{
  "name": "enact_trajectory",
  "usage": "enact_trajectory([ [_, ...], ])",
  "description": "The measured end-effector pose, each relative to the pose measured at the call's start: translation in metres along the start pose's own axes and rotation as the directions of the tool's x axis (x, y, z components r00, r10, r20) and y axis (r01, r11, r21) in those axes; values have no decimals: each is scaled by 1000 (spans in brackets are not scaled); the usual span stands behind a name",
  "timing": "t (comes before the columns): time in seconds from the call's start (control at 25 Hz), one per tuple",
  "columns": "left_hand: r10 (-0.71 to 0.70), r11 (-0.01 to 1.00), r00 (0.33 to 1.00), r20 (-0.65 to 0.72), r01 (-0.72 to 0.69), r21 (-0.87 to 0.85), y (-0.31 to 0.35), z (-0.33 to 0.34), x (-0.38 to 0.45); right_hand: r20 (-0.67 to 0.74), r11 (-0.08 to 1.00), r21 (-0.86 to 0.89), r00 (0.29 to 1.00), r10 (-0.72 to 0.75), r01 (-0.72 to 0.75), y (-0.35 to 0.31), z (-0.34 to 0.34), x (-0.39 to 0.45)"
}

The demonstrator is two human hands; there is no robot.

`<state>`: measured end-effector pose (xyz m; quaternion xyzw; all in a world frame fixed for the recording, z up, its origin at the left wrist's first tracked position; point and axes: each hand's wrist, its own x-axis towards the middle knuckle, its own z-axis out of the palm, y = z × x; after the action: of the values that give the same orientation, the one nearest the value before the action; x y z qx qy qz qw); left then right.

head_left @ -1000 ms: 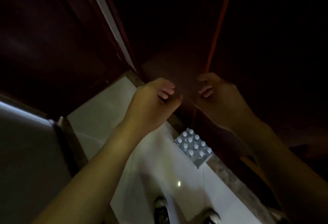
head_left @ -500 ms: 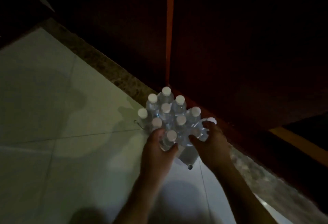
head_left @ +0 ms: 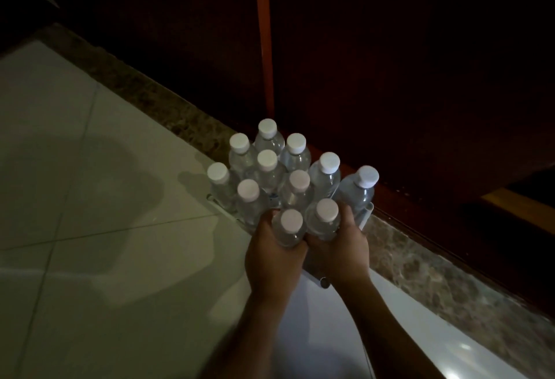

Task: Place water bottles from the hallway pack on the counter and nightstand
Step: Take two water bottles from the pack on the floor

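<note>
Head view, one item group recorded: a pack of clear plastic water bottles with white screw caps (head_left: 288, 180), standing upright on the pale tiled floor (head_left: 90, 198), close against the speckled brown stone border strip (head_left: 180, 120) and the dark red-brown wooden wall panel (head_left: 390, 78).

Contents: eleven caps are counted, set in close rows; a pale tray or wrap edge (head_left: 366, 213) is seen at the pack's right corner, its material not to be told in the dim light.

Hands: the left hand (head_left: 271, 261) is curled round the near-left clear bottle with white cap (head_left: 289, 228); the right hand (head_left: 342, 248) is curled round the near-right clear bottle with white cap (head_left: 326, 219). Fingers of both are clamped on the bottle bodies below the shoulders; the fingertips on the far sides are hidden.

Step judged in hand: the two nearest bottles are being drawn from the pack.

Handling notes: each bottle is best lifted straight upward, so that neighbours touching it are not tipped. The grip is best kept low on the body, since thin plastic yields under pressure. Any wrap clinging at the base should be cleared before the pull. The counter and nightstand are not in view.
</note>
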<state>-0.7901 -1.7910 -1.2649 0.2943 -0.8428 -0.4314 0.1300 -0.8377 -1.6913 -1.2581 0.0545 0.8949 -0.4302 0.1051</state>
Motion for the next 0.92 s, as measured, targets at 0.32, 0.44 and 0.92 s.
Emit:
enact_trajectory([
  [0.32,9,970,998,55,4,-244,142,-140,10,-9,937,316,989,-150,146,-131,-101,-37],
  [0.44,19,947,994,107,16,-320,267,-245,21,6,858,484,980,-200,172,-267,-196,-66],
  [0.92,421,705,906,-55,-365,-608,870,-697,42,-156,631,604,849,-506,487,-890,-639,-210],
])
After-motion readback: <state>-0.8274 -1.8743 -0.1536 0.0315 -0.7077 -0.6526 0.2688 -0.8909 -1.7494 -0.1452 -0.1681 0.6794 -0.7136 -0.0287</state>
